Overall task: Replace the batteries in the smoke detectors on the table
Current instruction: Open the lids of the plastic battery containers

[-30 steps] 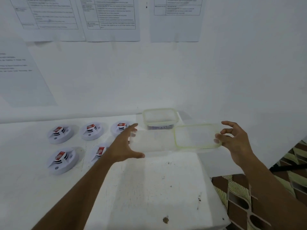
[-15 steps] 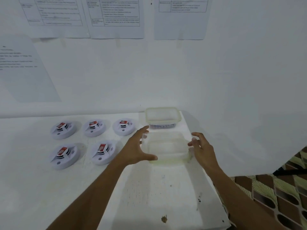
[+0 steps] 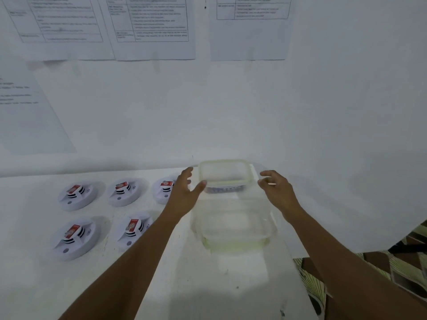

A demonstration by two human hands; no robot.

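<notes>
We have set the clear tub (image 3: 233, 229) down and moved our left hand (image 3: 184, 195) and right hand (image 3: 277, 192) beside the lidded box (image 3: 225, 174).

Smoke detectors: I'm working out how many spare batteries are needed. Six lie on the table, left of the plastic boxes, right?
No, the head view shows five smoke detectors, not six: three in the back row, two in front. They do lie on the table, left of the plastic boxes.

Our left hand (image 3: 183, 196) hides part of one smoke detector (image 3: 164, 190). We cannot make out the dark contents of the far container (image 3: 223, 173), nor read the wall sheets (image 3: 152, 26).
</notes>
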